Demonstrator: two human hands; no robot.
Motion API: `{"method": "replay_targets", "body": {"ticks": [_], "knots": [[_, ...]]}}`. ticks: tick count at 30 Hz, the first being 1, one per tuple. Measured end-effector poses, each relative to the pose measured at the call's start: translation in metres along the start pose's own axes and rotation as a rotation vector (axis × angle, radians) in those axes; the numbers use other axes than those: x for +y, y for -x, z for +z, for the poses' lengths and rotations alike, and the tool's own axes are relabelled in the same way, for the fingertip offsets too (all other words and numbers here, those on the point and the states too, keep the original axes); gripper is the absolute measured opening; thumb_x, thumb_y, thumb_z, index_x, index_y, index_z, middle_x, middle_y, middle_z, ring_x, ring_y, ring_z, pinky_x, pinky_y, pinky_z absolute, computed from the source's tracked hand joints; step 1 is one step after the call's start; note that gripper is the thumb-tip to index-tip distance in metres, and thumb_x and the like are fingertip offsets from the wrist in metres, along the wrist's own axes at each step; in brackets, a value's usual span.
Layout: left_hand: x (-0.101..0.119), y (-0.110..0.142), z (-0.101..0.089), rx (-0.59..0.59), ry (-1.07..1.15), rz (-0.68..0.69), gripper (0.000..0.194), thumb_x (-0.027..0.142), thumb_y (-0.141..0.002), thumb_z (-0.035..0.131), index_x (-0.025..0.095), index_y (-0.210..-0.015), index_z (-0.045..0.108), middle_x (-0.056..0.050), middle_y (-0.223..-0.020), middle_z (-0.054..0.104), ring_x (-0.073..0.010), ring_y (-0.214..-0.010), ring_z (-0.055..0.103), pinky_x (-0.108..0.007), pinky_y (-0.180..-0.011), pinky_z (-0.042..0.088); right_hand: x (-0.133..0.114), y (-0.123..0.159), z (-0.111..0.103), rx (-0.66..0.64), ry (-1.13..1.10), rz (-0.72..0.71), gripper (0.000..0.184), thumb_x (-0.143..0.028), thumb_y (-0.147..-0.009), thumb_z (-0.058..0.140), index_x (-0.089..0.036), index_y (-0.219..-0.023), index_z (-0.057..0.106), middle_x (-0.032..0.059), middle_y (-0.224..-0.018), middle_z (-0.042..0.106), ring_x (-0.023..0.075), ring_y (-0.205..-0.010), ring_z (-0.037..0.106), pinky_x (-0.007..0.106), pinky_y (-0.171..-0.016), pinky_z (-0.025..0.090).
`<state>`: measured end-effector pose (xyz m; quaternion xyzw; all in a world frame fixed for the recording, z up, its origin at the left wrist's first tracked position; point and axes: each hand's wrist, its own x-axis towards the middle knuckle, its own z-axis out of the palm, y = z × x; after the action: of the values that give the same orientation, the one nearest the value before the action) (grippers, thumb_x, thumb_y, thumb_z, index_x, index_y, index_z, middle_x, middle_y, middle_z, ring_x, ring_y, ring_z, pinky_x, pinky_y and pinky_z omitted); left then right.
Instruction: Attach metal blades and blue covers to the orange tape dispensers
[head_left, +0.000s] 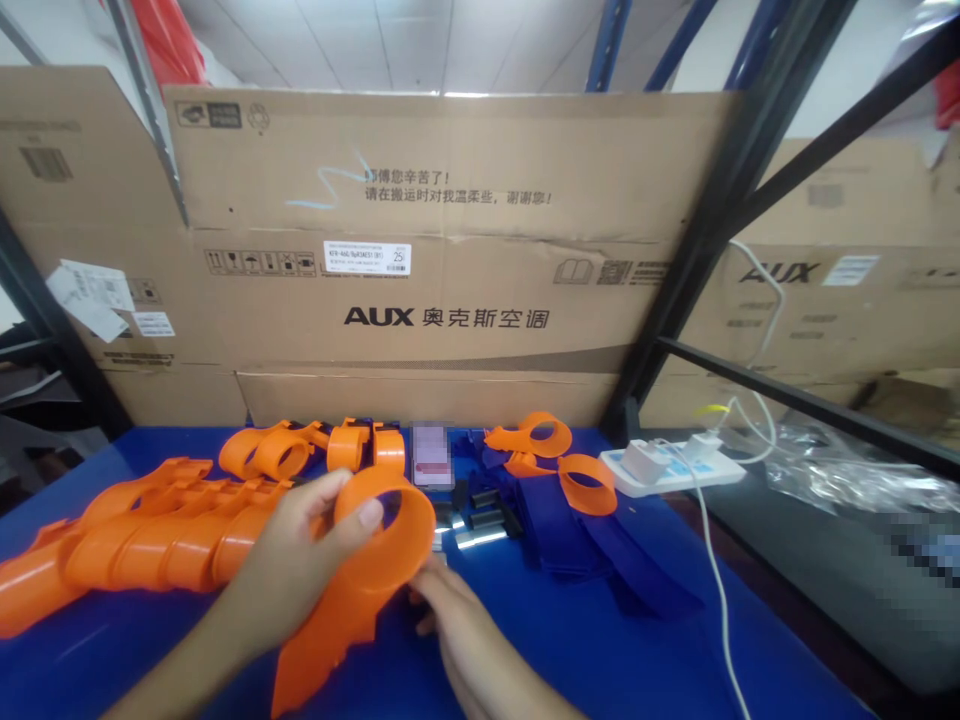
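- Rm: pale panelled ceiling (450,45), blue beams (607,45) up top, red sheet (166,45) upper L; work surface = glossy blue tabletop (645,655), w/ light reflections nr its L edge.
- L hand (289,555): grasping an orange ringed piece (371,585), thumb over ring's rim; piece is held up above the tabletop, front ctr, ring end up, flat jagged-edged part slanting down to L.
- R hand (469,625): at ring's lower R edge, fingertips partly hidden behind it; can't tell if gripping or just touching.
- Just L of L hand: row of orange pieces (157,550), rings nested side by side, lying on the blue.
- Behind hands: more orange rings (349,447) along the back; next to them a pinkish rect. screen (431,455), part blurred.
- R of screen: small black & silvery cylinders (487,515), then dark blue flat strips (562,530) lying overlapped, w/ a few orange pcs (589,485) at/behind them.
- R back edge: white power strip (675,470), plugs in, white cable (716,580) running down twd front.
- Backdrop: big cardboard panel (450,350) standing at table's back, "AUX" + Chinese print, label, handling symbols.
- Black metal frame (675,260) at R; beyond it, another AUX carton (847,300) & crumpled clear plastic (847,465) on a dark surface.
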<state>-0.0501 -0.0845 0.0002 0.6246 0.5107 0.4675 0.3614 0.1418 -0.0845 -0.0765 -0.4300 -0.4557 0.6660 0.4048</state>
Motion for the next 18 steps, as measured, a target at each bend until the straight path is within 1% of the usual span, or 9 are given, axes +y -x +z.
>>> {"method": "replay_targets", "body": {"ticks": [2, 4, 6, 8, 11, 13, 15, 16, 18], "knots": [[0.002, 0.004, 0.014, -0.068, 0.042, -0.017, 0.028, 0.051, -0.09, 0.064, 0.024, -0.082, 0.066, -0.003, -0.084, 0.066, -0.0222, -0.077, 0.059, -0.034, -0.073, 0.05, -0.014, 0.003, -0.015, 0.007, -0.012, -0.112, 0.047, -0.064, -0.089, 0.058, -0.027, -0.115, 0.071, 0.0058, -0.112, 0.073, 0.0267, -0.099, 0.061, 0.034, -0.078, 0.046], [0.005, 0.006, 0.031, -0.129, 0.07, -0.032, 0.024, 0.048, -0.09, 0.065, 0.025, -0.086, 0.067, -0.004, -0.087, 0.069, -0.0228, -0.078, 0.061, -0.035, -0.074, 0.05, -0.035, 0.011, -0.029, -0.079, -0.056, -0.253, 0.059, -0.073, -0.091, 0.049, -0.025, -0.118, 0.07, 0.0083, -0.113, 0.073, 0.028, -0.099, 0.064, 0.037, -0.082, 0.049], [0.008, 0.003, 0.05, -0.175, 0.096, -0.018, 0.023, 0.048, -0.09, 0.066, 0.025, -0.092, 0.069, -0.005, -0.09, 0.071, -0.0249, -0.083, 0.063, -0.036, -0.074, 0.051, -0.058, 0.022, -0.041, -0.135, 0.014, -0.383, 0.057, -0.07, -0.093, 0.051, -0.028, -0.128, 0.066, 0.0081, -0.125, 0.07, 0.029, -0.11, 0.065, 0.039, -0.093, 0.049], [0.013, -0.004, 0.07, -0.206, 0.118, 0.006, 0.026, 0.05, -0.091, 0.063, 0.025, -0.094, 0.07, -0.006, -0.09, 0.071, -0.027, -0.087, 0.065, -0.037, -0.076, 0.051, -0.077, 0.032, -0.05, -0.069, 0.194, -0.46, 0.049, -0.06, -0.094, 0.059, -0.028, -0.13, 0.065, 0.0078, -0.128, 0.07, 0.0288, -0.113, 0.066, 0.039, -0.097, 0.049], [0.016, -0.014, 0.096, -0.201, 0.128, 0.067, 0.032, 0.052, -0.095, 0.057, 0.026, -0.106, 0.072, -0.009, -0.102, 0.073, -0.0304, -0.098, 0.066, -0.042, -0.086, 0.052, -0.092, 0.036, -0.064, 0.106, 0.423, -0.581, 0.034, -0.049, -0.094, 0.064, -0.027, -0.119, 0.071, 0.0072, -0.118, 0.074, 0.0282, -0.108, 0.068, 0.04, -0.097, 0.05], [0.014, -0.013, 0.11, -0.043, 0.133, 0.126, 0.04, 0.049, -0.093, 0.061, 0.031, -0.127, 0.066, -0.011, -0.127, 0.066, -0.0337, -0.12, 0.059, -0.047, -0.103, 0.046, -0.095, 0.031, -0.079, 0.264, 0.527, -0.67, 0.032, -0.047, -0.094, 0.065, -0.026, -0.117, 0.071, 0.0082, -0.117, 0.074, 0.0289, -0.107, 0.068, 0.041, -0.097, 0.05], [0.007, -0.005, 0.123, 0.116, 0.126, 0.178, 0.059, 0.045, -0.087, 0.071, 0.035, -0.142, 0.055, -0.011, -0.146, 0.052, -0.0353, -0.14, 0.041, -0.051, -0.119, 0.029, -0.097, 0.023, -0.096, 0.474, 0.613, -0.759, 0.034, -0.047, -0.095, 0.063, -0.025, -0.12, 0.068, 0.0097, -0.119, 0.072, 0.0298, -0.108, 0.066, 0.043, -0.099, 0.047], [0.003, -0.001, 0.129, 0.132, 0.132, 0.188, 0.064, 0.044, -0.084, 0.076, 0.036, -0.143, 0.053, -0.01, -0.149, 0.048, -0.0357, -0.144, 0.035, -0.051, -0.122, 0.024, -0.098, 0.019, -0.105, 0.589, 0.622, -0.802, 0.035, -0.047, -0.096, 0.06, -0.024, -0.122, 0.065, 0.0103, -0.119, 0.071, 0.0298, -0.108, 0.065, 0.044, -0.098, 0.047], [-0.005, 0.007, 0.143, 0.06, 0.216, 0.138, 0.064, 0.046, -0.08, 0.079, 0.035, -0.139, 0.056, -0.012, -0.151, 0.045, -0.0365, -0.141, 0.038, -0.051, -0.121, 0.026, -0.096, 0.011, -0.118, 0.692, 0.577, -0.836, 0.039, -0.048, -0.097, 0.057, -0.023, -0.127, 0.058, 0.0108, -0.117, 0.068, 0.0283, -0.104, 0.064, 0.042, -0.091, 0.049]]}}
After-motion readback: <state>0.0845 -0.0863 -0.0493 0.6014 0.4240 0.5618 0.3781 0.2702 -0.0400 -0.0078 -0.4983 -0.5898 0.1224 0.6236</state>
